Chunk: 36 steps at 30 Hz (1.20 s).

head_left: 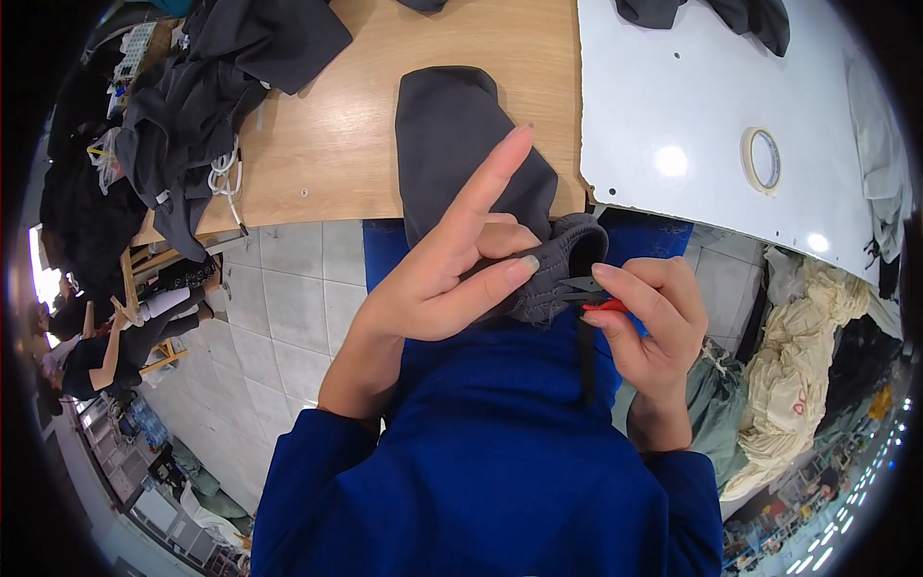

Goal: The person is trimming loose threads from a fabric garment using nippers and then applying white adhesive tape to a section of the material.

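My left hand [444, 258] grips a dark grey garment [444, 125] by its gathered elastic band [546, 281]. The thumb presses on the band and the index finger points away, up and to the right. Some of the other fingers are curled, partly hidden behind the thumb. Pinched between the thumb and fingers of my right hand [656, 322] are small thread snips [583, 285] with grey blades and red at the grip. Their blades lie against the band, by its round opening. Below the snips hangs a black strip [586, 361]. The garment's far part rests on the wooden table.
The wooden table [336, 144] meets a white board [654, 125], where a tape roll [748, 159] lies. Dark garments [183, 125] and a white cord [227, 173] pile at left. Cream cloth [784, 370] is heaped at right. Other people [106, 346] are beyond the left side.
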### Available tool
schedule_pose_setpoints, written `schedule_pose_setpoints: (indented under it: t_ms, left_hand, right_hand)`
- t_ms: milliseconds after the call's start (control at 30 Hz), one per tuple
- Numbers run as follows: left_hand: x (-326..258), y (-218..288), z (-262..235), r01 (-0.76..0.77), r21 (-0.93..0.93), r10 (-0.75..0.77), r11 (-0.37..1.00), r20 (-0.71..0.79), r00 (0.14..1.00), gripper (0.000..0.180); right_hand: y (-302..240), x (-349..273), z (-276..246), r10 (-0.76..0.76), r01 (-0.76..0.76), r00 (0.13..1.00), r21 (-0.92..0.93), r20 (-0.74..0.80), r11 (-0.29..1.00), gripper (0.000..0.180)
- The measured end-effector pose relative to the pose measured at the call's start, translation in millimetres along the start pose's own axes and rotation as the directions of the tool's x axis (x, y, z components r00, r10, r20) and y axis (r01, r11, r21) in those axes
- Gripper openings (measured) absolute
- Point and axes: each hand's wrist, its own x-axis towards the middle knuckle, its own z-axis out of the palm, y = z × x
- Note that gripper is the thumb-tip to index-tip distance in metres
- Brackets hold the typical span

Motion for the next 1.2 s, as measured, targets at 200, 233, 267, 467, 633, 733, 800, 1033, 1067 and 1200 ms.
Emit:
schedule_pose_setpoints:
  t_ms: [200, 233, 267, 467, 633, 733, 800, 1033, 1067, 1200]
  left_hand:
    - [-0.7, -0.3, -1.4, -0.011, 0.029, 0.01, 1.0, 0.015, 1.0, 0.077]
    - [-0.5, 0.4, -0.7, -0.006, 0.025, 0.006, 1.0, 0.003, 1.0, 0.077]
    - [-0.5, 0.7, -0.3, -0.001, 0.022, 0.001, 1.0, -0.009, 1.0, 0.077]
    - [-1.2, -2.8, -0.7, 0.008, 0.097, -0.004, 0.995, -0.045, 0.999, 0.077]
    - [-0.8, -11.5, 12.5, -0.03, 0.42, 0.098, 0.907, -0.141, 0.985, 0.075]
    - [-0.9, -7.6, 14.1, -0.028, 0.564, 0.124, 0.825, -0.134, 0.983, 0.074]
    - [-2.6, -6.6, 13.1, -0.019, 0.59, 0.119, 0.807, -0.131, 0.984, 0.073]
    - [-3.7, -21.4, 9.8, -0.008, 0.476, 0.144, 0.879, -0.25, 0.958, 0.08]
    - [-3.6, -19.8, 8.6, -0.01, 0.454, 0.128, 0.891, -0.229, 0.965, 0.081]
    - [-2.1, -12.9, 4.7, -0.064, 0.288, 0.108, 0.955, -0.14, 0.984, 0.085]
  right_hand:
    - [-1.7, 1.4, -1.5, -0.04, 0.041, 0.999, -0.031, 0.028, 0.999, 0.036]
    - [-1.6, 1.6, -1.3, -0.046, 0.047, 0.999, -0.031, 0.026, 0.998, 0.036]
    - [-1.2, 1.1, -1.0, -0.046, 0.047, 0.999, -0.031, 0.027, 0.998, 0.036]
    - [-6.9, -0.3, 1.6, 0.121, -0.119, 0.993, 0.152, -0.005, 0.981, 0.039]
    - [-19.7, -1.7, 19.9, 0.422, -0.436, 0.899, 0.142, 0.121, 0.889, 0.034]
    - [-17.8, 1.0, 19.9, 0.401, -0.406, 0.913, 0.072, 0.075, 0.911, 0.021]
    - [-17.5, 2.3, 16.5, 0.382, -0.387, 0.92, 0.052, 0.09, 0.92, 0.017]
    - [-14.7, -1.2, -4.3, 0.338, -0.513, 0.821, 0.337, 0.46, 0.789, 0.013]
    - [-12.5, -0.3, -7.1, 0.21, -0.448, 0.83, 0.392, 0.517, 0.804, 0.016]
    - [-18.1, -4.4, -17.7, 0.342, -0.566, 0.819, 0.548, 0.462, 0.616, 0.029]
